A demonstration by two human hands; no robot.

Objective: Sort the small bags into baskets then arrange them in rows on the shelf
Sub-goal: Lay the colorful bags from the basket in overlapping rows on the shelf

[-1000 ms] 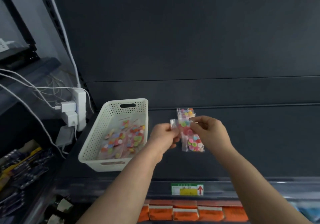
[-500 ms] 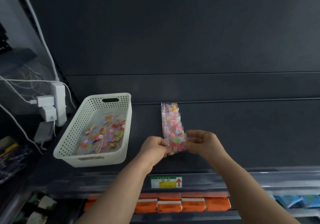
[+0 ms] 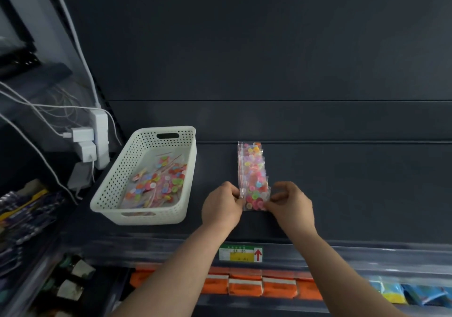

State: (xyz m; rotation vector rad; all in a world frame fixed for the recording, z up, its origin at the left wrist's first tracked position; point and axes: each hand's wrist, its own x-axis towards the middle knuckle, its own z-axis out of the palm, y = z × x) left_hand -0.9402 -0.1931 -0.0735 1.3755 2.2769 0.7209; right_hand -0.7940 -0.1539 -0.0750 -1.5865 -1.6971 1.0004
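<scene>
White chargers (image 3: 82, 134) on a power strip (image 3: 102, 145); orange packets (image 3: 245, 288) lower down

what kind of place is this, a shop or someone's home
Most likely a shop: a dark display shelf carries a price label on its front edge, identical orange packets sit in a row on the level below, and small bags of coloured discs lie in a neat row.
</scene>
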